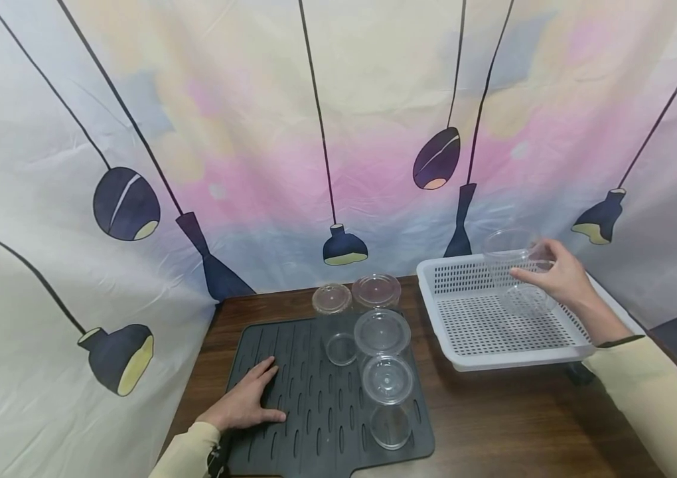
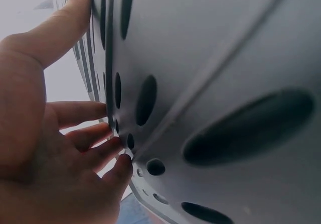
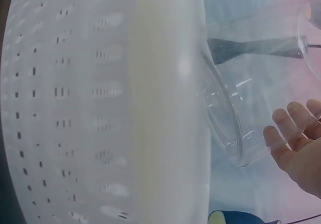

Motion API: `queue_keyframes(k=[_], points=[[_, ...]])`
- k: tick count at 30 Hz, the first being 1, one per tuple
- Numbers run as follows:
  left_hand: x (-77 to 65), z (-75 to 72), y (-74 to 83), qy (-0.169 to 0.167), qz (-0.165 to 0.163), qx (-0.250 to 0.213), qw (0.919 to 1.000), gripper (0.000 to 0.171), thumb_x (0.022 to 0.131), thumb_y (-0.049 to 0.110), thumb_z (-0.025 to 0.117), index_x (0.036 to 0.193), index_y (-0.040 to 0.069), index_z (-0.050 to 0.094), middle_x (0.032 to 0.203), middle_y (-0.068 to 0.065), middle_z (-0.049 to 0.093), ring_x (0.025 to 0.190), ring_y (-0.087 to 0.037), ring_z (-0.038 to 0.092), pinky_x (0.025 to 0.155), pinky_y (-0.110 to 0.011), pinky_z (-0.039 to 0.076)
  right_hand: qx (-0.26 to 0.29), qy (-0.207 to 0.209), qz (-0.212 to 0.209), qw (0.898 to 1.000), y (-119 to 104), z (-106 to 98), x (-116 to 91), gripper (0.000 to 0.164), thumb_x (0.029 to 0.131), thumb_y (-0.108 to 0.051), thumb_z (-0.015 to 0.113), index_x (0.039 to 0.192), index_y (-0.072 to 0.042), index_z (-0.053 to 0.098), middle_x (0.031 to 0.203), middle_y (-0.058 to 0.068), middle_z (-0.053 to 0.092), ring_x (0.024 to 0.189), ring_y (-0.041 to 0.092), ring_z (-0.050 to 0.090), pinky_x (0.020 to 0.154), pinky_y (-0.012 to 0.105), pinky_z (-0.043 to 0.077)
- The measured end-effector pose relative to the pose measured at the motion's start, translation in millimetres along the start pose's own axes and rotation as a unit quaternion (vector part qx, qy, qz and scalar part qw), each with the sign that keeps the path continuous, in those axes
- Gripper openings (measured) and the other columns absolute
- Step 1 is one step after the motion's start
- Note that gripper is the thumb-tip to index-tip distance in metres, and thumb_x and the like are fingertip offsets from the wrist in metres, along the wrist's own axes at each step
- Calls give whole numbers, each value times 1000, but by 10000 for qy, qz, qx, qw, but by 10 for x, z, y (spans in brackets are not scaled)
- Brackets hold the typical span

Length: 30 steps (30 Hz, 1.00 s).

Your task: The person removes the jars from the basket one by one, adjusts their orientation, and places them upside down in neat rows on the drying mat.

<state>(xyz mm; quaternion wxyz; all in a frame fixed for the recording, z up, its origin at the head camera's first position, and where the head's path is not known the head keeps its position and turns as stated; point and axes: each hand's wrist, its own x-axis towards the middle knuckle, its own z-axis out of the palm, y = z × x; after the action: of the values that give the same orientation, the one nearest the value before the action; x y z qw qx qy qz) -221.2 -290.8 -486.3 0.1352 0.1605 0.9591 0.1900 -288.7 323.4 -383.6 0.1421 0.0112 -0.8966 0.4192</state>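
Observation:
My right hand [image 1: 559,275] grips a clear cup [image 1: 502,255] and holds it above the white basket [image 1: 443,332]. In the right wrist view the fingers [image 3: 288,133] lie against the see-through wall of that cup [image 3: 251,103], beside the basket's pale rim [image 3: 170,103]. My left hand [image 1: 243,401] rests with fingers spread at the left side of a dark grey slotted mat [image 1: 314,405]. The left wrist view shows its fingertips at the mat's surface [image 2: 165,48]. Several clear cups [image 1: 390,411] stand upright along the mat's right side.
The mat and basket lie on a brown wooden table [image 1: 482,411], the basket at the back right. Behind hangs a cloth backdrop [image 1: 255,133] printed with dark lamps. Two of the cups [image 1: 332,318] stand near the table's back edge.

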Motion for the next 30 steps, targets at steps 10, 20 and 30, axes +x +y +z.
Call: queue_keyframes(k=[10, 20, 30], points=[[15, -29, 27, -16, -54, 97, 9999, 102, 69, 55, 82, 144, -2, 43, 158, -20, 26, 144, -43, 26, 107, -60, 34, -87, 16, -226, 9997, -127, 1, -41, 82, 83, -40, 77, 141, -1, 34, 134, 32, 44, 125, 59, 41, 94, 71, 39], [25, -122, 75, 256, 54, 174, 9995, 98, 72, 51, 83, 142, -5, 44, 152, -23, 35, 139, -43, 34, 107, -59, 36, -98, 29, -439, 9990, -221, -22, -27, 80, 81, -38, 79, 139, -2, 37, 131, 28, 45, 124, 58, 42, 93, 72, 38], [26, -338, 182, 583, 96, 29, 9982, 103, 78, 52, 78, 152, -1, 29, 156, -22, 29, 142, -43, 31, 107, -60, 35, -161, 24, -495, 9986, -341, -57, -46, 90, 80, -37, 81, 148, -3, 32, 135, 29, 44, 125, 56, 42, 95, 72, 36]])
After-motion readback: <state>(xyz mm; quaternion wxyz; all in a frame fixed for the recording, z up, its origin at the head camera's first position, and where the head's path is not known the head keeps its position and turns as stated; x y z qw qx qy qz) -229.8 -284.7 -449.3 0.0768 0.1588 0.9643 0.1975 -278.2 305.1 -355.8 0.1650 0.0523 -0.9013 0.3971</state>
